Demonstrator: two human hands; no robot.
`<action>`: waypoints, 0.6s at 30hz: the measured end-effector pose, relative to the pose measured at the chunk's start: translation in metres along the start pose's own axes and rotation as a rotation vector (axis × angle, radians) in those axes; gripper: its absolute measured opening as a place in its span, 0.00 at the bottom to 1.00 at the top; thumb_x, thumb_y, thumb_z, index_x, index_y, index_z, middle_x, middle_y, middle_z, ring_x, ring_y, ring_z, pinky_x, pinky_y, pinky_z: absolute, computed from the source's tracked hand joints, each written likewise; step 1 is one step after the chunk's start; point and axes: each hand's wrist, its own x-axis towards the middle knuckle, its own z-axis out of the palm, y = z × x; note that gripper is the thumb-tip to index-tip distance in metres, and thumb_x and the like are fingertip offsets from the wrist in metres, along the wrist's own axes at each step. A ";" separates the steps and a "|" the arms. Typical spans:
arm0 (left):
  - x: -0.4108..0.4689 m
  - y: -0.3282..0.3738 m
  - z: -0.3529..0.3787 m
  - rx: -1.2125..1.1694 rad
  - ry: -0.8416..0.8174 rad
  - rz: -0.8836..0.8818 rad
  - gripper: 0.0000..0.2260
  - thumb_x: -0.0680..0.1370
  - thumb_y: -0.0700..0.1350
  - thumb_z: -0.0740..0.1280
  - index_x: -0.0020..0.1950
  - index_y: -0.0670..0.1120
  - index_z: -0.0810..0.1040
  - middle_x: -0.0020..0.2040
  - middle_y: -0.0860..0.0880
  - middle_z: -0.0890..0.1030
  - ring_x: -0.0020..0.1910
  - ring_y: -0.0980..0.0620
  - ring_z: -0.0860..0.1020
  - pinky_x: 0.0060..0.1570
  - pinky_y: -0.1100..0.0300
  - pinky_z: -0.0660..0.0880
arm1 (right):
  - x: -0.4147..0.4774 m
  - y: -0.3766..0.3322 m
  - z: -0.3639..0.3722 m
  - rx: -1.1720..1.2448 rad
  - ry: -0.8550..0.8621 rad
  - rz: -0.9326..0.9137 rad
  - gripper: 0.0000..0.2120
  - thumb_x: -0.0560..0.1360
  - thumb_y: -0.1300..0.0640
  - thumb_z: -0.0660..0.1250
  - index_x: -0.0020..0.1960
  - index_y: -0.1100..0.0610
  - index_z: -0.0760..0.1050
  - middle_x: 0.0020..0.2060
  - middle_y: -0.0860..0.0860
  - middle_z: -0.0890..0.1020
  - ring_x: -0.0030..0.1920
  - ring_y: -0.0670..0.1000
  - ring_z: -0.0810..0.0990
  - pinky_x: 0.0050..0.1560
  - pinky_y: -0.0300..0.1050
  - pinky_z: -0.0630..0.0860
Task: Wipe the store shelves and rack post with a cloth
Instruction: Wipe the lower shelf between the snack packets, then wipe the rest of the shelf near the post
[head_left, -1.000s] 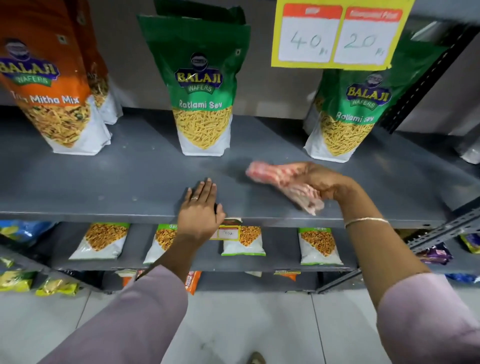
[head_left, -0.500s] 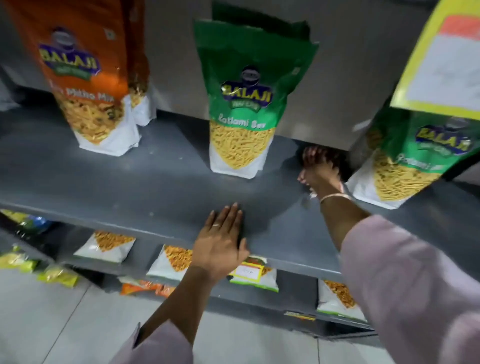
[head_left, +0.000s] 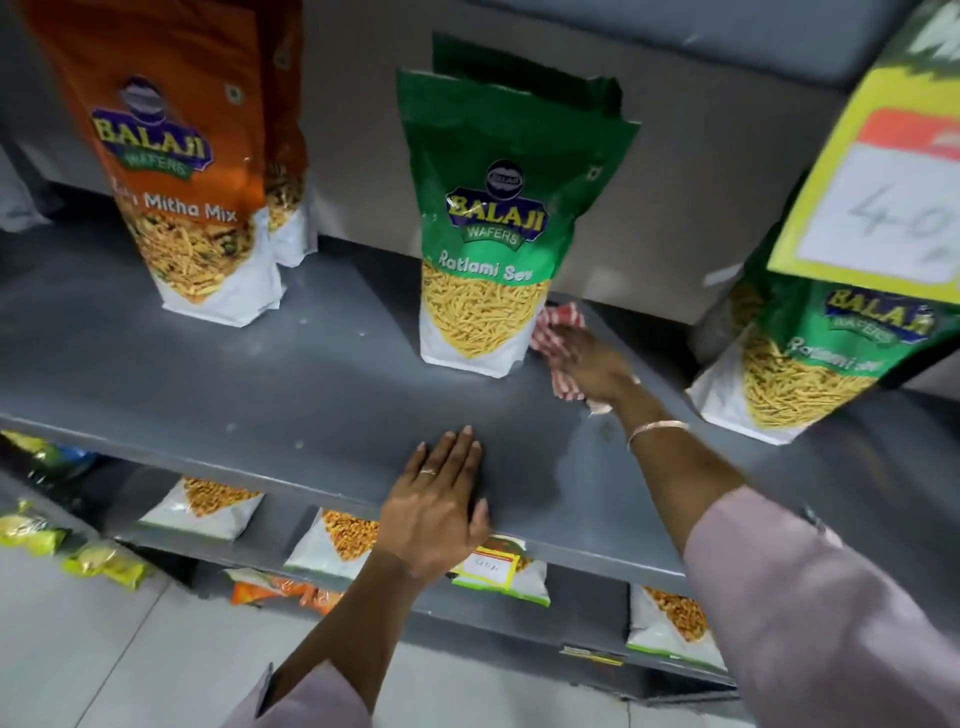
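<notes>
The grey metal shelf (head_left: 218, 379) runs across the view at chest height. My right hand (head_left: 595, 364) presses a red-and-white striped cloth (head_left: 553, 338) flat on the shelf, deep toward the back wall, just right of the middle green Ratlami Sev pouch (head_left: 493, 234). My left hand (head_left: 439, 506) lies flat on the shelf's front edge, fingers together, holding nothing. No rack post is in sight.
An orange Mitha Mix pouch (head_left: 182, 171) stands at the left, another green pouch (head_left: 810, 353) at the right. A yellow price card (head_left: 883, 192) hangs at the upper right. A lower shelf (head_left: 587, 592) carries small snack packets; the floor (head_left: 104, 649) is tiled.
My right hand has carried the cloth from the front middle of the shelf to the back, then leftward against the middle green pouch. My left hand stays on the front edge.
</notes>
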 end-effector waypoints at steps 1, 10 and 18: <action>0.000 0.001 -0.001 -0.008 -0.009 -0.005 0.26 0.69 0.50 0.56 0.59 0.37 0.79 0.61 0.40 0.79 0.58 0.44 0.78 0.62 0.51 0.62 | -0.019 0.001 0.001 -0.062 0.022 -0.014 0.23 0.79 0.55 0.60 0.74 0.50 0.63 0.74 0.52 0.66 0.72 0.56 0.68 0.68 0.44 0.66; -0.006 0.006 -0.011 0.005 -0.054 0.015 0.24 0.70 0.47 0.54 0.56 0.35 0.80 0.58 0.38 0.80 0.55 0.41 0.80 0.60 0.49 0.62 | -0.191 0.012 -0.012 0.122 -0.357 -0.022 0.21 0.74 0.69 0.64 0.65 0.56 0.76 0.60 0.45 0.79 0.57 0.36 0.79 0.62 0.33 0.73; -0.005 0.003 -0.004 -0.005 -0.055 0.004 0.26 0.70 0.48 0.52 0.55 0.34 0.80 0.58 0.37 0.80 0.55 0.39 0.80 0.59 0.46 0.64 | -0.181 -0.020 0.031 -0.145 0.224 -0.016 0.20 0.79 0.65 0.54 0.68 0.59 0.73 0.65 0.58 0.77 0.66 0.58 0.77 0.62 0.49 0.71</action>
